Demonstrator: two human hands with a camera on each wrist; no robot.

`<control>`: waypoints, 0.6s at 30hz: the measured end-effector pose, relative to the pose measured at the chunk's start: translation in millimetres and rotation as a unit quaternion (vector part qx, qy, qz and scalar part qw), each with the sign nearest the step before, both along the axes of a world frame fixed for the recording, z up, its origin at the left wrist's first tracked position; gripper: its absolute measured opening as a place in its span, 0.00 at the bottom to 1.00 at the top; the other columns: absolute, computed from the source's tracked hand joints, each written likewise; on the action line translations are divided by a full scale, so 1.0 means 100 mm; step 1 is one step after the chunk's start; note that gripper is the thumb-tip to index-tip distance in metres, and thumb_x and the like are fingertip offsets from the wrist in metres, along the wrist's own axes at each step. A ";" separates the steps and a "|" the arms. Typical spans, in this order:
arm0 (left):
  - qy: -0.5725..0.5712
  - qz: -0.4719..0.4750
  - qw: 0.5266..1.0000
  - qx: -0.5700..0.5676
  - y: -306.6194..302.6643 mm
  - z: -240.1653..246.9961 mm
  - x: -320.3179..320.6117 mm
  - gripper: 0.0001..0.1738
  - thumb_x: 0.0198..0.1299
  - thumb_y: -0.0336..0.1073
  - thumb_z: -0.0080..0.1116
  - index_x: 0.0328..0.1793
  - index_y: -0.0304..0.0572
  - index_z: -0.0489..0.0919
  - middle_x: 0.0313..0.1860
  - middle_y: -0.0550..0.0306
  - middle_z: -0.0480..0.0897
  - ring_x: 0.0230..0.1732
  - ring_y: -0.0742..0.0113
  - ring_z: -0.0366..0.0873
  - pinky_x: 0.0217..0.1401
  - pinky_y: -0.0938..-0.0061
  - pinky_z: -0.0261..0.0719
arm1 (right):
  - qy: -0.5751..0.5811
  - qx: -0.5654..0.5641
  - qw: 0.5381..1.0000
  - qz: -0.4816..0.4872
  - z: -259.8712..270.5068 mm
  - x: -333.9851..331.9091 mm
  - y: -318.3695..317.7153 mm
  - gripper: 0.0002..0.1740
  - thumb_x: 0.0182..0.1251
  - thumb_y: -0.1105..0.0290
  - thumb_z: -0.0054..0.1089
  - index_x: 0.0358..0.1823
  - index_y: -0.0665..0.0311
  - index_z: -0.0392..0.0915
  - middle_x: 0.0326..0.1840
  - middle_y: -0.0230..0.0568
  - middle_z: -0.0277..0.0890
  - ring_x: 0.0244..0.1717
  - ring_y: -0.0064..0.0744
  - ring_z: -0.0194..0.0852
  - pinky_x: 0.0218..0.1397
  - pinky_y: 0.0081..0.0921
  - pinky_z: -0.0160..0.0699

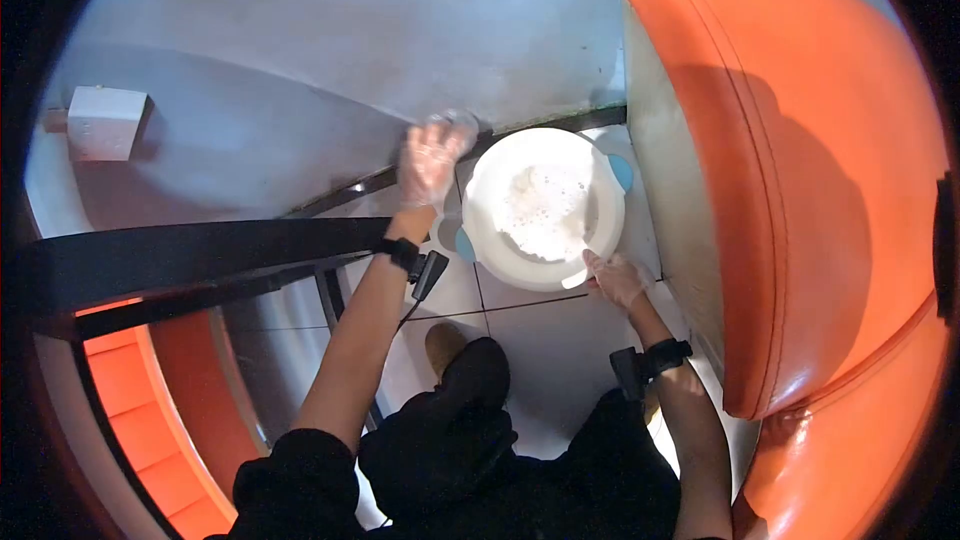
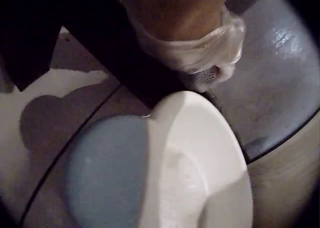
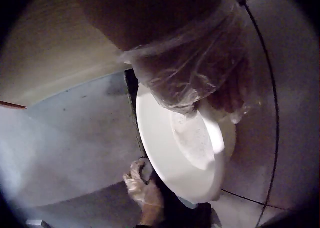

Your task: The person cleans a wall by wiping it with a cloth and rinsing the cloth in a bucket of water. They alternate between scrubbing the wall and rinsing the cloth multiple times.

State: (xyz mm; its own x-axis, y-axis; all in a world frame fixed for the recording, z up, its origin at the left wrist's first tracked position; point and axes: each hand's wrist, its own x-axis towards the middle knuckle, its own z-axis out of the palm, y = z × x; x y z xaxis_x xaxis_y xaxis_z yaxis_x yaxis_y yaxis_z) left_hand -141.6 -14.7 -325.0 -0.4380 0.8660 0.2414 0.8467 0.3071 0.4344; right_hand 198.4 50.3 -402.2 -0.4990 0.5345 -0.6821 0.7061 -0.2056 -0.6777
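Note:
A white basin [image 1: 480,225] with blue handles stands on the tiled floor, with foamy water [image 1: 545,205] inside. My right hand [image 1: 617,280], in a clear plastic glove, grips its near right rim, thumb over the inner side. Also gloved, my left hand [image 1: 428,165] is at the foot of the grey wall, just left of the basin. Its fingers curl round a grey mesh scouring pad [image 2: 205,78], mostly hidden by the hand. In the right wrist view that left hand [image 3: 142,188] shows beyond the basin, close to the wall.
An orange padded seat [image 1: 800,160] rises close on the right. To the left is a black table edge [image 1: 220,255], with orange seating [image 1: 140,410] below it. A white box [image 1: 107,123] projects at the far left. Dark skirting [image 1: 380,180] runs along the wall.

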 end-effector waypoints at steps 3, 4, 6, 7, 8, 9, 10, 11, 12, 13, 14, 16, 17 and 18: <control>0.159 0.010 0.979 -0.127 -0.04 -0.24 0.02 0.13 0.69 0.42 0.49 0.52 0.48 0.78 0.48 0.47 0.76 0.46 0.46 0.76 0.50 0.55 0.78 | -0.050 -0.025 0.998 -0.024 -0.04 0.02 0.00 0.29 0.70 0.44 0.51 0.27 0.64 0.81 0.24 0.42 0.81 0.26 0.39 0.80 0.38 0.37 0.76; 0.078 0.044 0.990 -0.112 -0.05 -0.22 0.06 0.14 0.68 0.43 0.50 0.53 0.48 0.79 0.47 0.47 0.77 0.46 0.47 0.76 0.49 0.54 0.78 | -0.034 -0.017 0.999 -0.038 -0.05 0.04 -0.01 0.30 0.69 0.43 0.52 0.25 0.64 0.81 0.23 0.42 0.81 0.26 0.38 0.79 0.36 0.37 0.75; 0.091 0.032 0.995 -0.037 -0.15 -0.01 0.11 0.13 0.68 0.43 0.50 0.50 0.48 0.80 0.46 0.48 0.77 0.46 0.47 0.76 0.49 0.54 0.77 | -0.019 -0.014 0.999 -0.049 -0.12 0.08 -0.09 0.31 0.68 0.42 0.53 0.23 0.64 0.82 0.22 0.43 0.80 0.25 0.37 0.79 0.35 0.36 0.75; 0.106 0.017 0.993 0.044 -0.14 0.15 0.14 0.12 0.67 0.43 0.51 0.47 0.48 0.82 0.45 0.49 0.78 0.47 0.48 0.77 0.49 0.54 0.77 | -0.017 -0.026 0.998 -0.053 -0.20 0.08 -0.08 0.30 0.68 0.42 0.53 0.26 0.64 0.82 0.22 0.43 0.80 0.25 0.37 0.79 0.34 0.35 0.75; 0.005 0.124 0.989 0.077 -0.10 0.28 0.22 0.10 0.67 0.37 0.50 0.42 0.48 0.83 0.43 0.51 0.78 0.47 0.50 0.77 0.50 0.56 0.77 | -0.016 -0.038 0.997 -0.058 -0.29 0.09 -0.08 0.29 0.67 0.42 0.53 0.29 0.64 0.83 0.23 0.43 0.80 0.25 0.37 0.79 0.33 0.34 0.75; 0.021 0.117 0.982 0.149 -0.08 0.40 0.23 0.08 0.65 0.33 0.52 0.43 0.50 0.84 0.43 0.52 0.79 0.46 0.51 0.77 0.50 0.58 0.77 | -0.016 -0.040 0.997 -0.059 -0.32 0.08 -0.08 0.29 0.67 0.42 0.53 0.29 0.64 0.83 0.23 0.43 0.80 0.25 0.37 0.79 0.33 0.34 0.75; 0.035 0.111 0.969 0.219 -0.08 0.47 0.22 0.09 0.63 0.30 0.54 0.43 0.52 0.84 0.44 0.54 0.79 0.46 0.53 0.77 0.49 0.59 0.77 | -0.006 -0.023 0.998 -0.061 -0.36 0.08 -0.09 0.30 0.67 0.42 0.54 0.32 0.65 0.83 0.23 0.44 0.80 0.26 0.38 0.79 0.33 0.35 0.75; 0.084 0.073 0.964 0.243 -0.08 0.38 0.09 0.13 0.55 0.23 0.60 0.43 0.52 0.84 0.44 0.54 0.79 0.45 0.54 0.77 0.48 0.61 0.77 | 0.003 -0.006 0.998 -0.062 -0.38 0.09 -0.12 0.30 0.67 0.42 0.54 0.34 0.67 0.82 0.23 0.44 0.80 0.26 0.38 0.79 0.33 0.36 0.75; 0.065 0.062 0.962 0.257 -0.02 0.43 0.15 0.16 0.51 0.22 0.61 0.43 0.52 0.84 0.44 0.53 0.79 0.45 0.54 0.77 0.48 0.62 0.77 | 0.001 -0.007 0.998 -0.059 -0.47 0.14 -0.14 0.30 0.67 0.42 0.54 0.34 0.67 0.82 0.23 0.44 0.80 0.26 0.38 0.79 0.33 0.36 0.75; 0.047 0.051 0.960 0.272 0.07 0.47 0.23 0.18 0.47 0.20 0.63 0.43 0.52 0.84 0.44 0.52 0.79 0.45 0.53 0.77 0.47 0.62 0.77 | 0.106 0.059 0.992 -0.021 -0.58 0.21 -0.14 0.30 0.68 0.44 0.56 0.36 0.72 0.80 0.27 0.44 0.81 0.27 0.33 0.80 0.31 0.29 0.78; 0.103 0.010 0.964 0.245 0.16 0.36 0.16 0.18 0.47 0.24 0.62 0.46 0.52 0.84 0.43 0.51 0.78 0.45 0.53 0.77 0.47 0.63 0.77 | 0.209 0.123 0.970 0.017 -0.69 0.25 -0.15 0.31 0.69 0.47 0.58 0.38 0.77 0.78 0.31 0.45 0.81 0.27 0.28 0.82 0.29 0.22 0.81; 0.157 -0.068 0.976 0.133 0.28 0.50 0.28 0.17 0.52 0.28 0.59 0.48 0.54 0.83 0.43 0.53 0.79 0.44 0.55 0.77 0.48 0.64 0.78 | 0.097 0.027 0.995 -0.022 -0.09 0.06 -0.04 0.31 0.69 0.47 0.58 0.38 0.77 0.78 0.31 0.45 0.81 0.27 0.28 0.82 0.29 0.22 0.81; 0.220 -0.094 0.967 0.090 0.30 0.34 0.25 0.16 0.56 0.31 0.54 0.51 0.55 0.82 0.46 0.58 0.79 0.45 0.58 0.77 0.49 0.67 0.79 | -0.017 -0.067 0.996 -0.062 0.14 -0.02 0.00 0.31 0.69 0.47 0.58 0.38 0.77 0.78 0.32 0.45 0.81 0.27 0.28 0.81 0.29 0.22 0.81; 0.217 -0.114 0.968 0.046 0.31 0.19 0.21 0.17 0.56 0.32 0.54 0.51 0.55 0.82 0.46 0.59 0.79 0.46 0.59 0.76 0.48 0.69 0.79 | -0.017 -0.066 0.996 -0.061 0.10 0.00 -0.01 0.31 0.69 0.47 0.58 0.38 0.77 0.78 0.32 0.45 0.81 0.27 0.28 0.81 0.29 0.22 0.81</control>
State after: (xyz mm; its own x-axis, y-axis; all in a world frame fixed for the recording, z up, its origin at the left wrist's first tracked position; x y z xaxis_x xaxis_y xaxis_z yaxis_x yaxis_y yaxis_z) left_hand -120.5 16.2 -306.0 -0.0783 0.8944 0.4403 0.9969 0.0685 0.0381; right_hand 198.1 49.6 -391.9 -0.4110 0.4937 -0.7664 0.6926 -0.3776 -0.6146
